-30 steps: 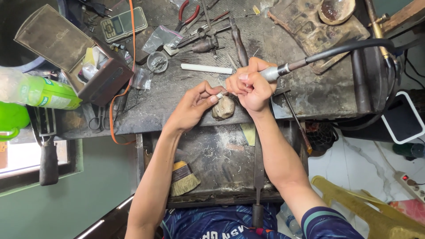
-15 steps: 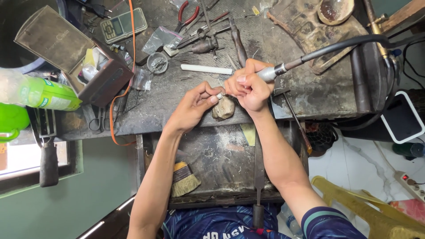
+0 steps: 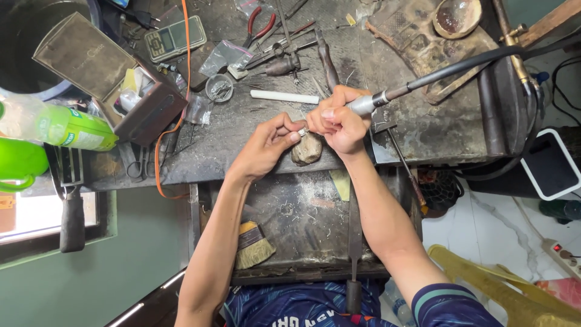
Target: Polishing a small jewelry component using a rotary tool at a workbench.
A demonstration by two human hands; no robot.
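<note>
Left hand (image 3: 264, 147): I see it pinching a small silvery piece (image 3: 301, 131) between thumb and fingertips, held over the counter (image 3: 423, 130) edge.
Right hand (image 3: 340, 123): closed around a rotary handpiece (image 3: 368, 104); its tip meets the silvery piece.
Handpiece hose: dark flexible shaft (image 3: 460, 65) runs off to the upper right.
Support: worn wooden peg (image 3: 307, 149) just under both hands.
Nearby: white stick (image 3: 284, 97) beyond the hands; red-handled pliers (image 3: 260, 25) farther back.
Tray below: brush (image 3: 251, 243) lies in the drawer (image 3: 302, 212).
Left side: green bottle (image 3: 66, 128) beside an open brown box (image 3: 115, 79).
</note>
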